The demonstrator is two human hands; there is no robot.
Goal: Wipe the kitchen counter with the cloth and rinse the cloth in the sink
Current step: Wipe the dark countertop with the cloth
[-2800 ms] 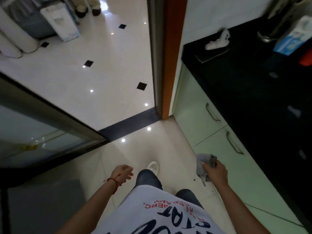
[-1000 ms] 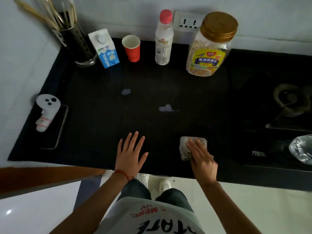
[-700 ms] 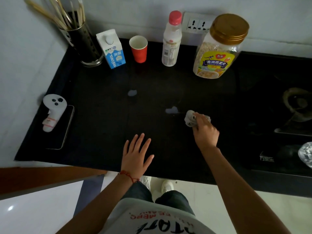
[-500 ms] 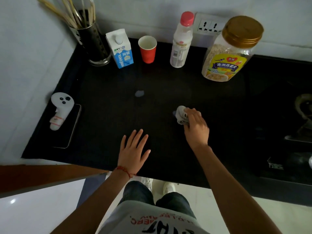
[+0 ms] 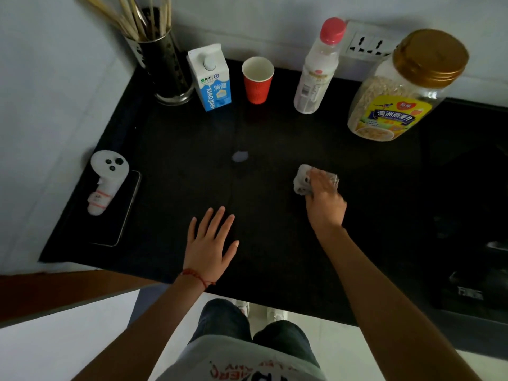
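Observation:
A black kitchen counter (image 5: 176, 138) fills the view. My right hand (image 5: 325, 203) presses a bunched grey cloth (image 5: 302, 181) flat onto its middle, fingers closed over it. A small pale spill (image 5: 240, 156) lies on the counter to the left of the cloth and a little farther back, apart from it. My left hand (image 5: 210, 244) rests flat on the counter near the front edge, fingers spread, holding nothing. No sink is in view.
Along the back wall stand a chopstick holder (image 5: 162, 64), a blue milk carton (image 5: 210, 78), a red paper cup (image 5: 257, 79), a white bottle (image 5: 317, 70) and a big oat jar (image 5: 401, 89). A white controller (image 5: 105, 182) lies on a phone at the left. A dark stove (image 5: 472, 215) is at the right.
I came to the counter with the cloth and slid it forward from the front edge over the nearer spill, which no longer shows. My left hand has stayed flat in place.

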